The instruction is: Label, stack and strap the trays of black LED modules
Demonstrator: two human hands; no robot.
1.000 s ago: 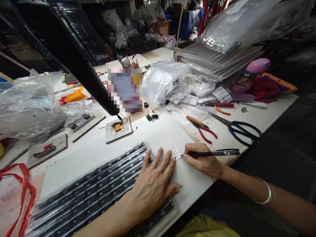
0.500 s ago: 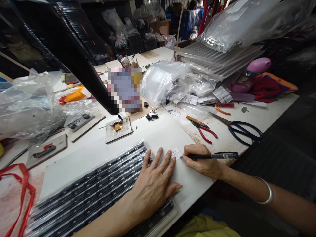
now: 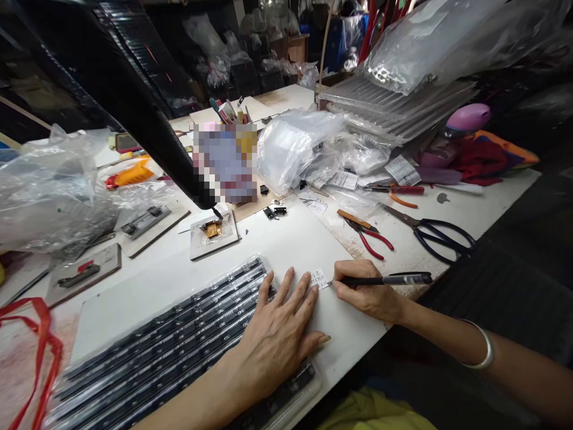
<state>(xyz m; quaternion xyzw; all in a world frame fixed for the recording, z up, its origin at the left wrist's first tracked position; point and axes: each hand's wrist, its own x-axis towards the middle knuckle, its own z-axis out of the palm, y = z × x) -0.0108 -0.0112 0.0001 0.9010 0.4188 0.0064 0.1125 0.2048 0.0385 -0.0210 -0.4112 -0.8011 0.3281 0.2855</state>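
1. From the head camera I see my left hand (image 3: pixel 277 337) lying flat at six o'clock, fingers spread and gripping nothing. The fingertips press beside a small paper label (image 3: pixel 320 278), which I judge keeps it from sliding under the pen.

2. My right hand (image 3: pixel 364 292), at about four o'clock, has its fingers closed around a black pen (image 3: pixel 387 279). The pen lies nearly level, its tip touching the right edge of the label, and the heel of the hand rests on the white board (image 3: pixel 286 245), steadying the stroke, I'd say. A silver bangle (image 3: pixel 481 352) sits on that wrist.

3. Under my left palm, running toward eight o'clock, is a bagged tray of black strips (image 3: pixel 165 346); the wrist lies across its near end.

4. Toward two o'clock, well apart from the hands, lie red-handled pliers (image 3: pixel 369 234) and large scissors (image 3: pixel 436 234), with another pair of cutters (image 3: pixel 396 192) behind them.

5. At twelve o'clock sit heaped clear plastic bags (image 3: pixel 298 146); at eleven, a small card with amber parts (image 3: pixel 213 232) lies under a black lamp arm (image 3: pixel 134 101).
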